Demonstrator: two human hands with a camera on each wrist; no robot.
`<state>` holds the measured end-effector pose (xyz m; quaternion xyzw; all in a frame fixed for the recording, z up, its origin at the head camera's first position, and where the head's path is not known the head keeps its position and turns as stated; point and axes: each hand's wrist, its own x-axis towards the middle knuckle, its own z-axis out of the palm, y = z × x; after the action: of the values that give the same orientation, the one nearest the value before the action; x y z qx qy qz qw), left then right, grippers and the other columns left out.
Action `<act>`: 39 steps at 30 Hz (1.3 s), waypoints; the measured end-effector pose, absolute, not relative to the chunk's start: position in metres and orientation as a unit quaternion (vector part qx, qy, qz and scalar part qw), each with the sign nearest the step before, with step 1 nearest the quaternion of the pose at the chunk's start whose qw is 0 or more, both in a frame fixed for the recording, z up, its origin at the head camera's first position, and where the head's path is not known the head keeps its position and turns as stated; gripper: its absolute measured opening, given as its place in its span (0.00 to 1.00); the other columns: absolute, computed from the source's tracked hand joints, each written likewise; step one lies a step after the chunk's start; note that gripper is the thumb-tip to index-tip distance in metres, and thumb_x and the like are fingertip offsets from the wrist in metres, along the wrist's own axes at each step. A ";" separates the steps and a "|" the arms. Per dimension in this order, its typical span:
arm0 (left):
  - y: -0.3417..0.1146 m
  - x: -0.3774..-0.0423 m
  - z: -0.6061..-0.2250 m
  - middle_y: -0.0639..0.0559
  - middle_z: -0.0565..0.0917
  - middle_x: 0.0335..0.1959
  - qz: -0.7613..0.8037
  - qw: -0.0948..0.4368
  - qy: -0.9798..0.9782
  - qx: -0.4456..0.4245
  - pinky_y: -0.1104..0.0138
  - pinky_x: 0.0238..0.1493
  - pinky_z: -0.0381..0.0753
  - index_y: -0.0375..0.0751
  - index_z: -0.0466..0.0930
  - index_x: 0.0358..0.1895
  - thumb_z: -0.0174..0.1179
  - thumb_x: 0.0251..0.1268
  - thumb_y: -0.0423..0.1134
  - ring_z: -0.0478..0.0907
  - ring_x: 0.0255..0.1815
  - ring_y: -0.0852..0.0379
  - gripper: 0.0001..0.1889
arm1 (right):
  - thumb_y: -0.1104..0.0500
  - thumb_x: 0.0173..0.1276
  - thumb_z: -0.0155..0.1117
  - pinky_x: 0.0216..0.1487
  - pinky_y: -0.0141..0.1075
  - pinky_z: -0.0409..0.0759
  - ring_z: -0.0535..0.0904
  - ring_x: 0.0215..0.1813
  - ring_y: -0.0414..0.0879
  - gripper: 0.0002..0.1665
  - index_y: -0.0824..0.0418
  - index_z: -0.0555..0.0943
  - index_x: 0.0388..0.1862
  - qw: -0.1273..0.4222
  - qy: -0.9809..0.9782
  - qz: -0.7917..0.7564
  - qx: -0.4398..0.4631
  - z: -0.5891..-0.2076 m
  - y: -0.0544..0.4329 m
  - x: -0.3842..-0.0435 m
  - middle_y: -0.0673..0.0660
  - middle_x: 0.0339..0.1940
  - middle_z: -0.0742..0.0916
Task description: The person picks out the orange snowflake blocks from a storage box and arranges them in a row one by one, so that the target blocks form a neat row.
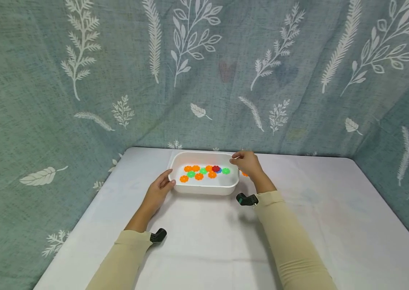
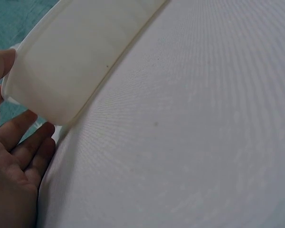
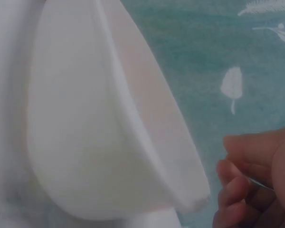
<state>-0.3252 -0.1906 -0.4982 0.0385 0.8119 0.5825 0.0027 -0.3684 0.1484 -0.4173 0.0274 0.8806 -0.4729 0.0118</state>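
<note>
A white tub (image 1: 204, 190) sits toward the far side of the table. Inside it lie several flower-shaped plastic pieces, including an orange piece (image 1: 184, 179), a green piece (image 1: 225, 171), a red piece (image 1: 216, 168) and, partly hidden under the red, a blue piece (image 1: 219, 170). My left hand (image 1: 159, 191) grips the tub's left end, thumb at the rim and lower fingers loosely bent below. My right hand (image 1: 248, 164) is raised over the tub's back right corner. In the right wrist view its fingers (image 3: 235, 190) are loosely bent beside the rim, with nothing visible between them.
Another orange piece (image 1: 245, 174) lies outside the tub on the right, partly hidden by my right hand. A white cloth covers the table (image 1: 204, 237). Green fabric (image 1: 226, 112) with white leaf prints hangs behind and along both sides.
</note>
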 end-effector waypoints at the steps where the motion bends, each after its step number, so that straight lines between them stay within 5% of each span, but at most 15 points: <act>1: -0.191 -0.325 -0.498 0.43 0.61 0.74 0.583 0.003 0.812 0.040 0.53 0.69 0.63 0.62 0.63 0.73 0.58 0.71 0.49 0.60 0.72 0.46 0.29 | 0.53 0.68 0.66 0.44 0.42 0.81 0.80 0.46 0.54 0.15 0.58 0.83 0.50 0.012 0.881 -0.473 0.024 -0.417 0.146 -0.369 0.57 0.46 0.83; 22: -0.189 -0.322 -0.496 0.47 0.64 0.73 0.584 0.006 0.812 0.024 0.55 0.68 0.64 0.64 0.64 0.72 0.59 0.70 0.49 0.62 0.72 0.49 0.29 | 0.53 0.66 0.68 0.42 0.42 0.79 0.82 0.40 0.51 0.13 0.57 0.83 0.46 0.040 0.895 -0.443 -0.030 -0.430 0.089 -0.381 0.54 0.36 0.85; 31: -0.191 -0.325 -0.500 0.49 0.64 0.73 0.576 0.004 0.817 0.025 0.55 0.67 0.66 0.67 0.64 0.72 0.59 0.70 0.51 0.63 0.71 0.50 0.28 | 0.55 0.60 0.72 0.35 0.38 0.77 0.78 0.34 0.47 0.08 0.57 0.86 0.36 0.002 0.926 -0.377 -0.020 -0.442 0.080 -0.389 0.51 0.31 0.84; 39: -0.190 -0.324 -0.498 0.49 0.64 0.73 0.575 0.002 0.817 0.028 0.56 0.67 0.67 0.67 0.64 0.71 0.58 0.71 0.49 0.63 0.71 0.50 0.28 | 0.62 0.63 0.65 0.35 0.37 0.78 0.77 0.32 0.47 0.05 0.60 0.86 0.35 0.020 0.943 -0.332 -0.004 -0.446 0.076 -0.391 0.52 0.31 0.84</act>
<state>-0.3237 -0.1897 -0.4981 0.0281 0.8173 0.5755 0.0023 -0.3912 0.0759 -0.4457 -0.0041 0.9432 -0.3317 0.0202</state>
